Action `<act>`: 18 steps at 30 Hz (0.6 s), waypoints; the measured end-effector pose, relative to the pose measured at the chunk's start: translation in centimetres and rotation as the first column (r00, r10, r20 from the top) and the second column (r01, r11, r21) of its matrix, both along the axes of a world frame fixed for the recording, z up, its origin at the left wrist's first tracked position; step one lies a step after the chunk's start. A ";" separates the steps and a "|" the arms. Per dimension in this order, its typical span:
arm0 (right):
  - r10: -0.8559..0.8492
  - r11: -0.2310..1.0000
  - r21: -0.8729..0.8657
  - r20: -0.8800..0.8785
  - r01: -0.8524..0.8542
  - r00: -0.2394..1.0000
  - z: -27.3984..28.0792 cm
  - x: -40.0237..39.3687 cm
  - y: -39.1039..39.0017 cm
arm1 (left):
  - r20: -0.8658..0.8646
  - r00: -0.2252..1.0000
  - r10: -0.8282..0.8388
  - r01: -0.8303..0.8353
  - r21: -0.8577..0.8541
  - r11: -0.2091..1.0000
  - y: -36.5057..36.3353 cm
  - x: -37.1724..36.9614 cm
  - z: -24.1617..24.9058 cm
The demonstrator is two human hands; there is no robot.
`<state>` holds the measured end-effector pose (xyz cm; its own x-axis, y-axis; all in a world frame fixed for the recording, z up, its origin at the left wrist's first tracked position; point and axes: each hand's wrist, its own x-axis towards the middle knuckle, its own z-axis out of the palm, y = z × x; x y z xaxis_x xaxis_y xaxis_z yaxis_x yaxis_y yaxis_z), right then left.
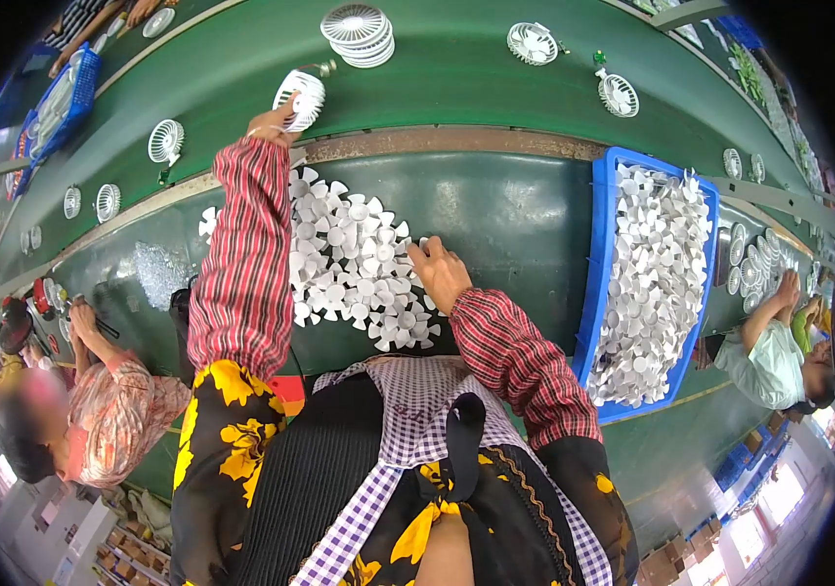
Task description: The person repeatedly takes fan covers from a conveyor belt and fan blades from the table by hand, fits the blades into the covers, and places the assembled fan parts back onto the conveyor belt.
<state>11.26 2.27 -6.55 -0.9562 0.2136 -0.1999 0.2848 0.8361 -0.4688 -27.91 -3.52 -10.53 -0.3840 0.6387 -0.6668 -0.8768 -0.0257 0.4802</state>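
At the far left, a co-worker in an orange patterned top (pixel 119 420) bends over the table, both hands near a small red-and-white item. Above, a blue basket (pixel 82 90) stands at the far edge of the green belt (pixel 456 83), and a few white fan housings lie along the belt nearer by. A heap of small clear pieces (pixel 161 275) sits on the dark green table (pixel 525 210). Next, the left hand (pixel 274 127) reaches over the belt, its fingers closed around the rim of a white slatted fan housing (pixel 306 100); a stack of similar white parts (pixel 359 37) stands just beyond. Below it, partly behind the striped sleeve (pixel 241 254), a loose pile of white fan blades (pixel 368 259) spreads over the table. At the pile's right edge, the right hand (pixel 444 275) is half curled, fingertips at the outermost blades; whether it grips one cannot be told. Further right, two more housings rest on the belt above a blue tray (pixel 585 322) full of white blades, and beyond it a co-worker in pale green (pixel 764 356) reaches towards a cluster of round white parts (pixel 753 269)
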 end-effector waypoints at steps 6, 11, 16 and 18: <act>-0.111 0.947 0.300 -0.033 0.116 0.993 0.1 1.0 0.4 | -0.077 0.967 0.243 -0.234 0.112 0.966 -3.7 11.8 8.4; -0.345 0.937 0.025 -0.077 0.347 0.936 4.1 2.9 2.7 | -0.404 0.866 0.293 -0.239 0.180 0.954 -6.4 18.2 11.8; -0.387 0.913 -0.331 -0.515 0.239 0.765 13.1 3.3 1.8 | -0.224 0.972 0.070 -0.013 0.245 0.969 -7.9 22.8 14.5; -0.332 0.932 -0.304 -0.510 0.195 0.794 15.9 3.3 1.3 | -0.261 0.964 -0.039 0.101 0.230 0.968 -7.9 24.8 15.9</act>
